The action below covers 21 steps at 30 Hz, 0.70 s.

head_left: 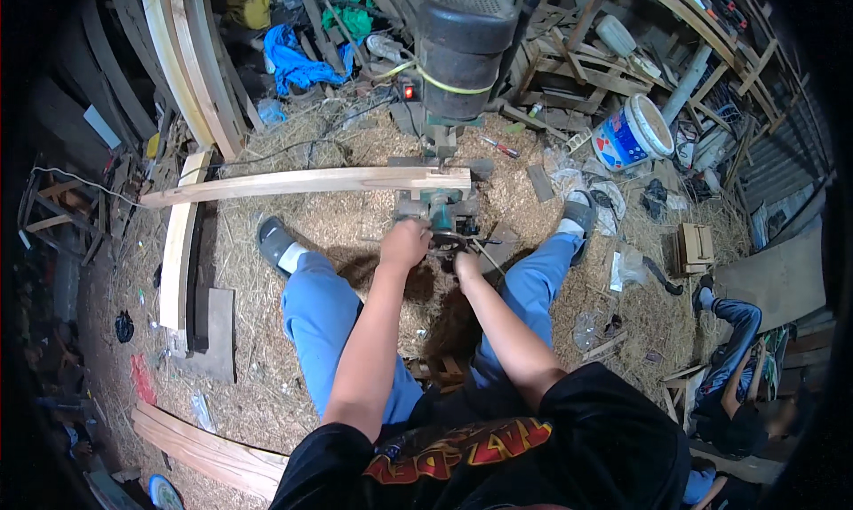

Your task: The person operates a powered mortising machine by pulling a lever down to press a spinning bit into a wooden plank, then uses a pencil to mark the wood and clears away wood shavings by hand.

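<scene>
A long pale wooden beam (302,184) lies crosswise on the bed of a green and black machine, its right end under the tool head (442,146). Above that stands a dark cylindrical motor (466,52) with a yellow cord tied round it. My left hand (405,244) is closed on the left side of a dark handwheel (449,242) at the machine's front. On the wheel's lower right, my right hand (465,265) is also closed, its fingers partly hidden. Both hands are nearer to me than the beam.
Wood shavings cover the floor between my feet. Another timber (182,252) lies at left, with upright planks (191,66) behind it. A white and blue bucket (633,132) stands at right, near a red screwdriver-like tool (500,147). Another person (737,368) sits at lower right.
</scene>
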Motion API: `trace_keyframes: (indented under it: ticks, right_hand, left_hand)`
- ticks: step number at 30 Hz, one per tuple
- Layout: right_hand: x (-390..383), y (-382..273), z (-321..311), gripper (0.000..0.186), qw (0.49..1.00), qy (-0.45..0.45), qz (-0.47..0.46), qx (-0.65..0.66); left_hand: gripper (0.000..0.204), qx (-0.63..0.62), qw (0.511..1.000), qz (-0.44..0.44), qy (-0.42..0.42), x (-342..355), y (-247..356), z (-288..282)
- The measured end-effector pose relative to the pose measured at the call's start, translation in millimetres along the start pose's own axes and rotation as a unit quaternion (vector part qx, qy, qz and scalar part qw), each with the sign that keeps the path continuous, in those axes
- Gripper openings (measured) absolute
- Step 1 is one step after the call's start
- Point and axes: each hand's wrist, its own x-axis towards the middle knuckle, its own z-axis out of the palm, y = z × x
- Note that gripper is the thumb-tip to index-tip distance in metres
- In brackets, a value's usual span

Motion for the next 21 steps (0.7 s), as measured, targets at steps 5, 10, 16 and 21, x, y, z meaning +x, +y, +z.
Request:
trace_keyframes:
  ticks: [5,10,16,21]
  right_hand:
    - [-22.9,-67.6,-18.1,0.023,0.927,0.177,-0.327,-0.059]
    - [-37.5,-194.6,-53.3,0.023,0.912,0.087,-0.397,0.056]
    - [-64.8,-402.8,-65.6,0.032,0.829,0.059,-0.539,0.137]
    - [-86.3,-550.0,-58.0,0.037,0.783,0.119,-0.561,0.241]
  left_hand:
    - [0.036,-0.058,0.928,0.232,0.286,20.5,81.1,-90.3]
    - [0.051,0.053,0.828,0.342,0.441,69.5,165.9,-178.6]
    - [0.044,0.058,0.809,0.388,0.437,117.5,164.2,-193.9]
    - [0.046,0.065,0.813,0.362,0.451,113.0,159.3,-189.5]
